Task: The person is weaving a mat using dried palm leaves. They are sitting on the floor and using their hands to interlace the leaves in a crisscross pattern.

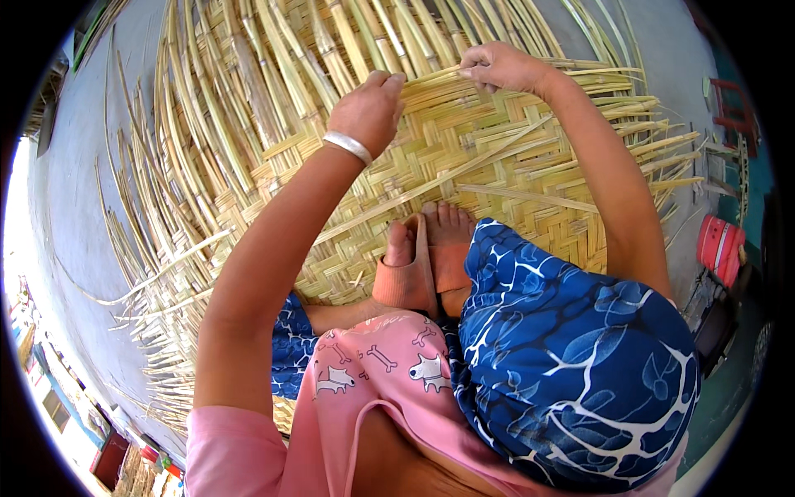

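Observation:
A large mat (530, 157) of pale green-yellow split cane strips, woven in a zigzag pattern, spreads over the floor under my feet. At its far edge my left hand (368, 114) is closed at the left end of a short stretch of cane strip (432, 83). My right hand (503, 68) pinches the same stretch farther right, thumb and fingers together. Beyond my hands, long unwoven cane strips (257, 74) fan out away from me. A loose strip (447, 176) lies diagonally across the woven part.
My feet in orange sandals (403, 282) rest on the mat. Strip ends stick out along its left and right edges over the grey floor (74, 207). At the right stand a red container (719, 247) and a red stool-like frame (732, 108).

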Demonstrator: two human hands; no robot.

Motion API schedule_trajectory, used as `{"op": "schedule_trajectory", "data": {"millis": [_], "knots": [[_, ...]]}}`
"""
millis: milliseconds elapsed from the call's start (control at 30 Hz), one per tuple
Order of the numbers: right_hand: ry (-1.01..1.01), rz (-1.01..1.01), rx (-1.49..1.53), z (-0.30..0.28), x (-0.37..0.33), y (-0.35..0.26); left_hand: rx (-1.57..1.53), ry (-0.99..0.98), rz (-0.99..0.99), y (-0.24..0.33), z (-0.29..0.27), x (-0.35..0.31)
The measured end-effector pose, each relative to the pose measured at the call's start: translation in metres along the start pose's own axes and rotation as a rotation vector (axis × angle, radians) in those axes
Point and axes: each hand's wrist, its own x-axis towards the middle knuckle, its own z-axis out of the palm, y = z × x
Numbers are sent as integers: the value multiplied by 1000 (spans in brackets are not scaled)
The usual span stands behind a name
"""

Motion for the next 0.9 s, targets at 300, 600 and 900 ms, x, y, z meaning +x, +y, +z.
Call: {"op": "schedule_trajectory", "data": {"millis": [300, 600, 900], "knots": [[143, 8, 186, -4, 18, 28, -61, -135, -151, 14, 20, 54], [295, -31, 269, 1, 64, 16, -175, 17, -324, 21, 23, 59], [287, -8, 581, 6, 57, 21, -446, 187, -613, 42, 38, 67]]}}
